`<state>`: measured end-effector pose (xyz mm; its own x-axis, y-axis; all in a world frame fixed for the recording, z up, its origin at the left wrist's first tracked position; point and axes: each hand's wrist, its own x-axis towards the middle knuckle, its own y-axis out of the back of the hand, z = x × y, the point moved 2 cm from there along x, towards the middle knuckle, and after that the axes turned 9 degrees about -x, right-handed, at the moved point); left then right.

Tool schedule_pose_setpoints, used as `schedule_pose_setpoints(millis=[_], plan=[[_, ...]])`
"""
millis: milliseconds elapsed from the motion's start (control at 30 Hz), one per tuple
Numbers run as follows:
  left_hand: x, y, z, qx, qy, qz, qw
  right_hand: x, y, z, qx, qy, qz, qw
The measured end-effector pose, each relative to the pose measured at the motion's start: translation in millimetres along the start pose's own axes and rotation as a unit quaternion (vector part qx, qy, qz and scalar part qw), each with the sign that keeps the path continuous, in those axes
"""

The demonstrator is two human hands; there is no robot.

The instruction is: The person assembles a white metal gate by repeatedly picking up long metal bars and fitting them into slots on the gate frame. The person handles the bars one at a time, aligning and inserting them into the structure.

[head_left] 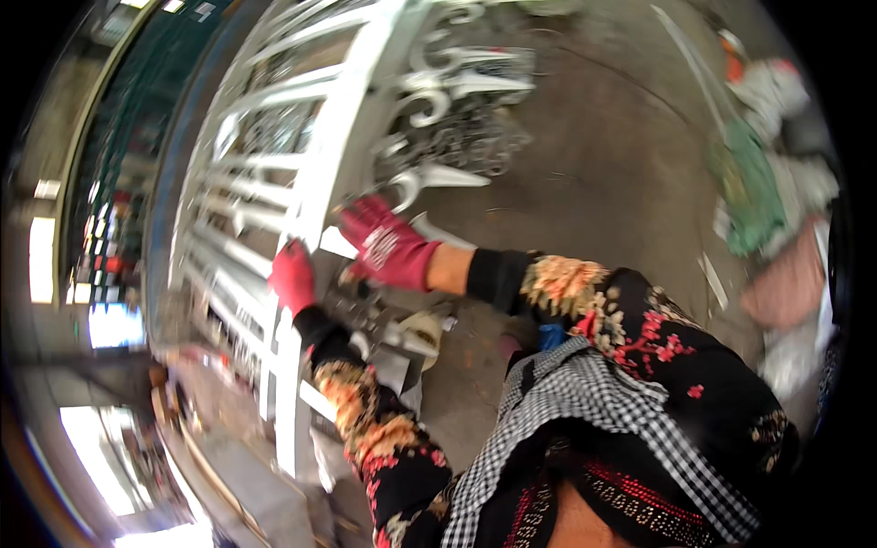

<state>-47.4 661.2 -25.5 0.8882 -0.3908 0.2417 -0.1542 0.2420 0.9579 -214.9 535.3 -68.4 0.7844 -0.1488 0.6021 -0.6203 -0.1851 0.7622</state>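
A long white metal railing (pixel 340 128) with a wide rail and several bars stands on its side before me, running from the upper middle down to the lower left. My left hand (pixel 292 277), in a dark pink glove, is closed against the wide rail, its fingertips blurred. Just right of the rail my right hand (pixel 388 245), gloved alike, bends its fingers over a white spear-shaped finial (pixel 338 243); most of that piece is hidden under the glove. Farther along the same side, more white pointed finials (pixel 454 176) with curled scrolls (pixel 429 108) stick out.
Loose grey metal pieces (pixel 480 137) lie heaped on the concrete floor (pixel 594 137) beyond my right hand. Below the hands are metal scraps and a pale round container (pixel 422 336). Green and white sacks (pixel 754 187) lie at the right. A grey box-like surface (pixel 242 475) stands lower left.
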Motion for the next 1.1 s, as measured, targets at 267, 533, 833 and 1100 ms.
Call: schedule_pose_setpoints(millis=[267, 533, 833, 1100], plan=[[3.4, -2.5, -18.7, 0.008, -0.172, -0.002, 0.985, -187.5, 135.2, 30.0, 0.168, -0.052, 0.138, 0.975], [94.6, 9.2, -125.2, 0.297, -0.142, 0.028, 0.944, -418.9, 133.7, 81.7, 0.052, -0.709, 0.041, 0.702], [120.3, -18.8, -113.6, 0.439, -0.270, 0.198, 0.834, -463.7, 122.4, 93.1, 0.050, -0.791, -0.060, 0.607], [-10.0, -34.5, 106.4, -0.194, -0.366, 0.111, 0.904, -398.9, 112.1, 142.5, 0.038, -0.713, -0.037, 0.699]])
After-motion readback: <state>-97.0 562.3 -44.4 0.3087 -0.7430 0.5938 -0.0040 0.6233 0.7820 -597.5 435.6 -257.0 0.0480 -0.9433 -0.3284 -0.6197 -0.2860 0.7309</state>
